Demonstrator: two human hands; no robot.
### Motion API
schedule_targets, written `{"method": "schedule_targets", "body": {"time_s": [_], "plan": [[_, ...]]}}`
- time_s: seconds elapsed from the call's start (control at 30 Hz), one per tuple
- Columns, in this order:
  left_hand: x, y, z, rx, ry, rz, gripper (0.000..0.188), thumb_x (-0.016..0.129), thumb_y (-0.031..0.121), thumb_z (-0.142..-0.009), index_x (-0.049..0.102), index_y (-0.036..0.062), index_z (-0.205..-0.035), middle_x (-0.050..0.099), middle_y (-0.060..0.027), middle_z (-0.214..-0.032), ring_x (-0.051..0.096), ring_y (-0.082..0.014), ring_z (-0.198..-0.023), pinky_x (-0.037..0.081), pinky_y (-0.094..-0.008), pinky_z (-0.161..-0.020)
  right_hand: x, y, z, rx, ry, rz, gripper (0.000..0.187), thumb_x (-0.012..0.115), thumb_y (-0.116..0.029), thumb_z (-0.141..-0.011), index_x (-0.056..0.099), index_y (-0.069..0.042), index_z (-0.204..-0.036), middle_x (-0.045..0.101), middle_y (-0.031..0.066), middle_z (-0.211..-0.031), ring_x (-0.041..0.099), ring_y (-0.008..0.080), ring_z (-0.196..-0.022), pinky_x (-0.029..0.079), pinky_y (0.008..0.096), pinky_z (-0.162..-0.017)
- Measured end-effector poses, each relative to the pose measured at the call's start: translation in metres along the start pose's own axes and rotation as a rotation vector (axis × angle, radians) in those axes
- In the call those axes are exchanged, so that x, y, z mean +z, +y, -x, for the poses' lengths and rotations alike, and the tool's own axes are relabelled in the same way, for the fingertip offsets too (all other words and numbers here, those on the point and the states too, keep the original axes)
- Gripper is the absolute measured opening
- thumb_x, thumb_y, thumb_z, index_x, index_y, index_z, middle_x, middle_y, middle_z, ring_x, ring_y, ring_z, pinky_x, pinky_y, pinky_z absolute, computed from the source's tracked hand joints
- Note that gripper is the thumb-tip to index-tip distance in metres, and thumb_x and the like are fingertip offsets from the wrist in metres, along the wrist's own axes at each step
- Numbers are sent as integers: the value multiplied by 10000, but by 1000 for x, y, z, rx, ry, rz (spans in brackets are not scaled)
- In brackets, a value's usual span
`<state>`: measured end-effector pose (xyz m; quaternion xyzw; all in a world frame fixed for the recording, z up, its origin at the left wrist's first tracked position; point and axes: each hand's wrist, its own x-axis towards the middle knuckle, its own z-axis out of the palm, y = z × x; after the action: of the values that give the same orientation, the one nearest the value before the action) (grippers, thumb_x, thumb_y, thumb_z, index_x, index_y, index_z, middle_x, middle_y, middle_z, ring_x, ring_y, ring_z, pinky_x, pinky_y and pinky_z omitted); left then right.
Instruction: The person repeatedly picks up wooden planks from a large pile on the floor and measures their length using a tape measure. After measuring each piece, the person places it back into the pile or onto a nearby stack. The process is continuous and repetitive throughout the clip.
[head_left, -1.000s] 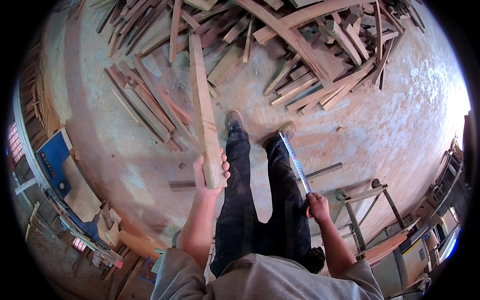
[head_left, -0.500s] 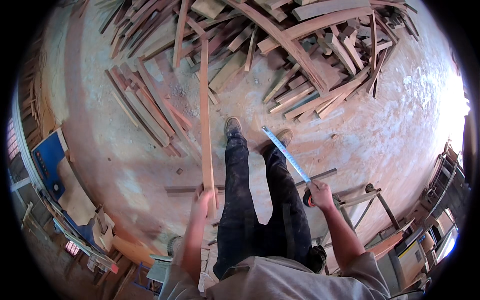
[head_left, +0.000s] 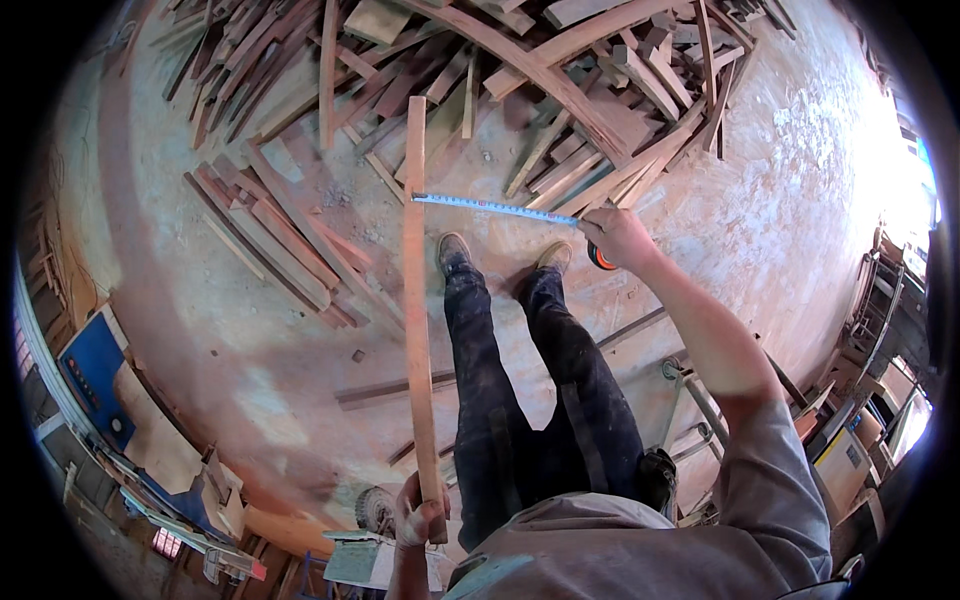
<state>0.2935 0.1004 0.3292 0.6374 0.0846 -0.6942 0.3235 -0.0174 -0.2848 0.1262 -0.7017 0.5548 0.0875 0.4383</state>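
Note:
My left hand (head_left: 418,512) is closed round the near end of a long wooden strip (head_left: 415,300), which points away from me over the floor. Out to the right, my right hand (head_left: 617,238) grips a tape measure (head_left: 601,256) with an orange and black case, partly hidden by the fingers. Its pale blue blade (head_left: 495,206) is drawn out to the left. The blade's tip meets the strip in this view, toward the strip's far end; whether it touches or only overlaps I cannot tell.
A large heap of wood offcuts (head_left: 560,80) covers the floor ahead. Several loose strips (head_left: 270,235) lie at the left. My shoes (head_left: 554,256) stand between. A wheeled metal frame (head_left: 700,400) is at the right, and a blue panel (head_left: 95,375) leans at the far left.
My right hand has moved forward, swinging the tape blade left until it meets the wooden strip. My left hand has drawn back toward me with the strip.

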Motion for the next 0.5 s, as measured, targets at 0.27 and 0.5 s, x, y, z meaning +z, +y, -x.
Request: {"method": "schedule_targets", "body": {"time_s": [0.27, 0.5], "plan": [[-27, -13, 13, -51, -4, 13, 879, 805, 448, -620, 480, -87, -1235, 582, -72, -841, 594, -145, -669, 496, -280, -566, 8, -4, -20, 16, -25, -55, 209, 634, -290, -896, 694, -90, -906, 658, 153, -799, 631, 342, -751, 504, 413, -685], [-26, -13, 26, -84, 7, 138, 774, 820, 418, -638, 522, -71, -1159, 580, -67, -834, 584, -144, -631, 485, -276, -546, 3, -11, -26, -88, 10, 85, 230, 603, -309, -922, 667, -88, -929, 647, 145, -847, 625, 364, -815, 496, 453, -708]]}}
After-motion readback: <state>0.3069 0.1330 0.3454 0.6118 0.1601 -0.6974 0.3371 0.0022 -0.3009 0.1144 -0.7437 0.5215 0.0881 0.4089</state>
